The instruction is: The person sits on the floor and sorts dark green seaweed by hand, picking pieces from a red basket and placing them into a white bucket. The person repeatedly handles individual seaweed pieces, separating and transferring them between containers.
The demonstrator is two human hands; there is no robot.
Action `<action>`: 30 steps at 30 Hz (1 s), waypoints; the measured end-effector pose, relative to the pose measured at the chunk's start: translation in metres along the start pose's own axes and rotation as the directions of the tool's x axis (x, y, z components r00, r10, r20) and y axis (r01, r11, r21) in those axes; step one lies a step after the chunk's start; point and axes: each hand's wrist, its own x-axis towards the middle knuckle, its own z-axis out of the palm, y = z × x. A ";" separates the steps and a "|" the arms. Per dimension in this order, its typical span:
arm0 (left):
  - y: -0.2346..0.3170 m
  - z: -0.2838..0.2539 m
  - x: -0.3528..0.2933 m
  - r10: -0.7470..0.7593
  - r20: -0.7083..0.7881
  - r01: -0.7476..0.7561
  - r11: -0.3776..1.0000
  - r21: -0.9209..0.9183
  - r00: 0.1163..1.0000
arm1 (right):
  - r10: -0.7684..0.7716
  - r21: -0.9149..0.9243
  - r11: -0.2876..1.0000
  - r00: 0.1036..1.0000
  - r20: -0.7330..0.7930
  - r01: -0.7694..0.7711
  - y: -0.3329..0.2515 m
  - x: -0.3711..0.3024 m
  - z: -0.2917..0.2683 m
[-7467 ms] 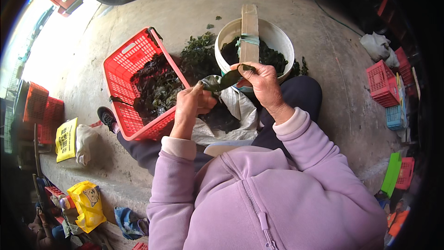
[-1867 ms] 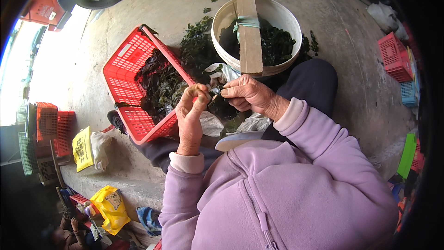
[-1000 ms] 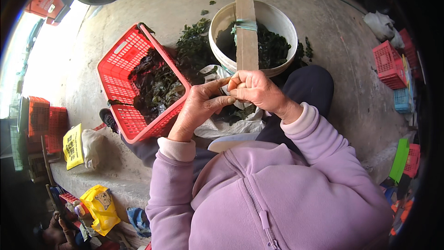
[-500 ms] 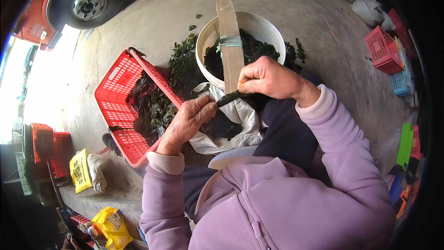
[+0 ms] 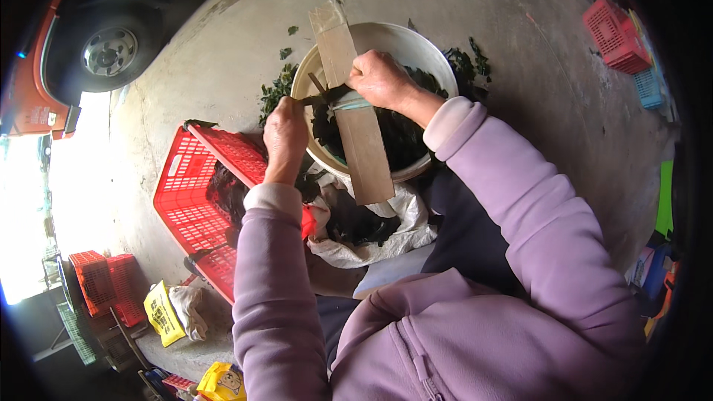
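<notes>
A dark strip of seaweed stretches between my two hands above a white bucket. My left hand pinches its left end near the bucket's left rim. The other end is in my closed right hand, just over a wooden board. That board lies across the bucket, with pale green binding round its middle. A thin stick-like piece juts up beside the board, close to the strip. More dark seaweed fills the bucket below.
At the left, a tilted red plastic basket holds dark seaweed. A white woven sack with dark pieces lies before my legs. Leafy seaweed scraps are on the floor round the bucket. A vehicle wheel stands far left; red crates far right.
Both hands have moved forward with the seaweed strip, from in front of the bucket to over it. The board now appears further left, its near end closer to me.
</notes>
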 end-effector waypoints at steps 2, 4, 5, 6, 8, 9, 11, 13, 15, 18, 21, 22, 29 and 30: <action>0.006 0.024 -0.004 -0.092 0.015 0.087 0.971 0.224 0.996 | -0.031 -0.039 0.999 0.999 -0.020 0.030 0.007 0.001 0.004; 0.008 0.031 -0.008 -0.127 -0.024 0.129 0.976 0.174 0.992 | 0.004 0.206 0.978 0.992 0.123 -0.030 0.011 -0.003 -0.008; 0.009 0.030 -0.011 -0.124 -0.005 0.123 0.977 0.174 0.992 | 0.007 0.317 0.946 0.981 0.196 -0.070 0.012 -0.006 -0.018; 0.011 0.027 -0.013 -0.159 0.038 0.156 0.984 0.084 0.986 | 0.155 0.332 0.905 0.933 0.324 -0.266 0.011 -0.011 -0.029; 0.018 0.015 -0.021 -0.086 -0.056 0.079 0.991 -0.109 0.995 | 0.148 0.483 0.818 0.926 0.348 -0.312 0.000 -0.026 -0.049; 0.027 0.010 -0.032 -0.022 -0.231 -0.003 0.994 -0.107 0.973 | 0.130 0.615 0.724 0.937 0.324 -0.313 -0.007 -0.034 -0.057; 0.044 -0.005 -0.052 -0.044 -0.200 -0.045 0.907 -0.418 0.979 | 0.100 0.732 0.616 0.951 0.293 -0.290 -0.024 -0.050 -0.074; 0.068 -0.016 -0.080 -0.063 0.062 0.087 0.549 -0.831 0.996 | 0.026 0.830 0.501 0.963 0.268 -0.245 -0.044 -0.072 -0.083; 0.091 -0.026 -0.102 0.024 0.178 0.149 0.451 -0.880 0.984 | -0.047 0.897 0.400 0.974 0.224 -0.187 -0.066 -0.092 -0.085; 0.113 -0.042 -0.125 0.126 0.171 0.124 0.314 -0.941 0.977 | -0.081 0.939 0.273 0.968 0.239 -0.209 -0.101 -0.118 -0.086; 0.120 -0.062 -0.151 -0.074 -0.068 -0.022 0.499 -0.866 0.995 | -0.112 0.963 0.211 0.974 0.197 -0.171 -0.134 -0.138 -0.092; 0.117 -0.073 -0.164 -0.132 -0.027 0.037 0.460 -0.887 0.991 | -0.098 0.967 0.200 0.979 0.181 -0.159 -0.145 -0.143 -0.094; 0.119 -0.094 -0.220 0.296 0.319 0.351 -0.059 -0.935 0.900 | -0.253 0.994 0.080 0.963 0.089 -0.071 -0.201 -0.170 -0.075; 0.114 -0.094 -0.218 0.204 0.209 0.253 -0.220 -0.942 0.956 | -0.179 0.986 0.128 0.975 0.128 -0.106 -0.200 -0.174 -0.071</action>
